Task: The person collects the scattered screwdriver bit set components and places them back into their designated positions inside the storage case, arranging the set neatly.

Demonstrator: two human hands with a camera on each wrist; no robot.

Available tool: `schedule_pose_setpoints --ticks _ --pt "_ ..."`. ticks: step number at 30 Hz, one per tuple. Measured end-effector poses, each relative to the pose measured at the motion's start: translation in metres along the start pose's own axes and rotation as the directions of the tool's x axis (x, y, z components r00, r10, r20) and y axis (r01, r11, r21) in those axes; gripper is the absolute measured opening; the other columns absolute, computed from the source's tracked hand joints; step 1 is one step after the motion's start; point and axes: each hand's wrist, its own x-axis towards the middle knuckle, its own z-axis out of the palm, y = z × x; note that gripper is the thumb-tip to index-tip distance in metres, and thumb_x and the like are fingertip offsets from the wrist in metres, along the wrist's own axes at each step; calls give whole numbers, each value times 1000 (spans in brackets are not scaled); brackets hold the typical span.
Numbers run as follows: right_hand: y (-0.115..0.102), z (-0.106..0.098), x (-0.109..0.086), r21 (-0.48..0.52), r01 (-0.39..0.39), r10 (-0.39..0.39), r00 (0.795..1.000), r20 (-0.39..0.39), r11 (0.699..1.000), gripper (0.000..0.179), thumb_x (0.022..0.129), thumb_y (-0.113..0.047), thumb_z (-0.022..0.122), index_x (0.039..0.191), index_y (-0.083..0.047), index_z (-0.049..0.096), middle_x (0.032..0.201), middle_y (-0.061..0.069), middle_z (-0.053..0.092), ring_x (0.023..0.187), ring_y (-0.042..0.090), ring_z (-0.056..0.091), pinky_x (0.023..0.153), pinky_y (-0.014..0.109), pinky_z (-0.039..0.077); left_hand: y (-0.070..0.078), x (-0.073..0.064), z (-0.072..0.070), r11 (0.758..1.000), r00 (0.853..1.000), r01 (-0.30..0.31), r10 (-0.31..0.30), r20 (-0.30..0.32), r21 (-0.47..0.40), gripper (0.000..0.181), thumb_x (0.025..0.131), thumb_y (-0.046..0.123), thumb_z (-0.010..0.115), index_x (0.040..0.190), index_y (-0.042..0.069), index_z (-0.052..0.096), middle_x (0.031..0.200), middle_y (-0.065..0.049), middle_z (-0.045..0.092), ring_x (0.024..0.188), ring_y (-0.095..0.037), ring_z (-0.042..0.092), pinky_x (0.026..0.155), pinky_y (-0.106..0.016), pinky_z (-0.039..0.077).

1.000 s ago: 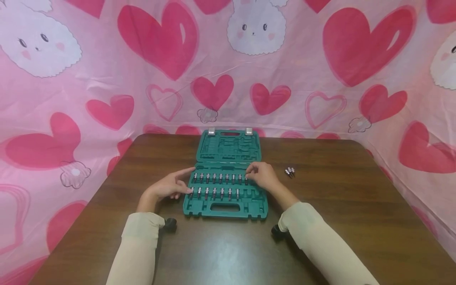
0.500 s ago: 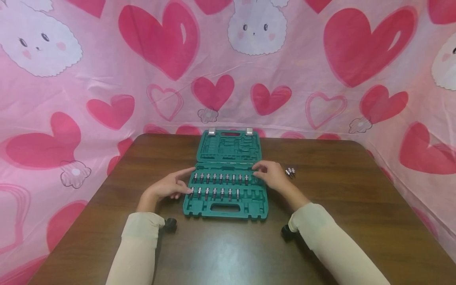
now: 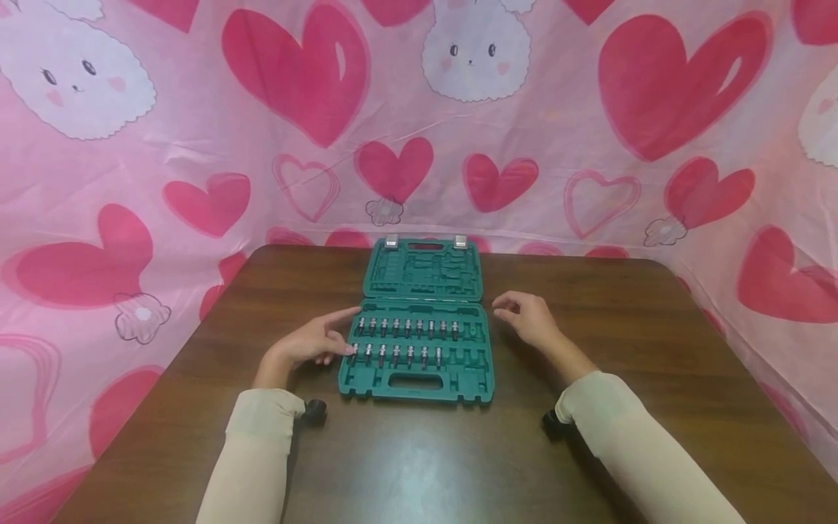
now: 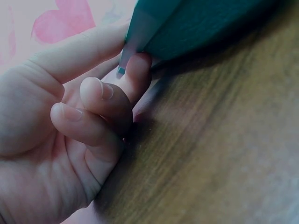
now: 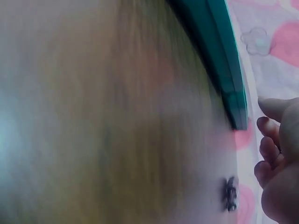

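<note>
A green plastic socket case lies unfolded on the table, its lid folded back behind it. Two rows of chrome bit sockets with dark tips stand in its slots; both rows have bare slots at the right end. My left hand holds the case's left edge, thumb at the front row and index finger stretched toward the back corner, the others curled at its side. Right of the case my right hand hovers with loosely bent fingers, nothing in them. Loose bit sockets lie on the table in the right wrist view, hidden by that hand in the head view.
The brown wooden table has a far edge just behind the case lid. Pink heart-patterned cloth hangs behind it and along both sides. A dark wrist camera sits at the left cuff.
My right hand has left the back row's last filled slot and moved right, off the case, toward the loose bit sockets. The left hand stays on the case edge.
</note>
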Motion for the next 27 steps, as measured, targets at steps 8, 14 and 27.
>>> schedule_pose_setpoints --ticks 8,14,27 --pt "17 -18 1 -16 -4 4 1000 19 1000 21 94 -20 67 112 -10 68 100 8 67 85 27 57 72 38 53 0 1 0 1000 1000 6 -6 -6 2 81 87 16 74 154 20 29 69 -20 59 49 -20 49 45 -25 40" --pt "27 -28 1 -25 -13 13 1000 4 1000 22 94 -18 67 112 -7 67 90 9 66 75 25 57 65 35 51 -1 2 1 1000 1000 10 -10 -10 15 79 88 18 73 154 21 30 70 -19 59 50 -20 50 46 -25 40" --pt "46 -43 1 -94 -52 54 998 14 994 22 89 -13 71 109 -3 68 75 6 59 67 23 52 61 35 42 1 -1 2 1000 1000 12 -12 -19 11 79 88 17 73 154 21 30 68 -17 59 50 -20 49 46 -25 40"
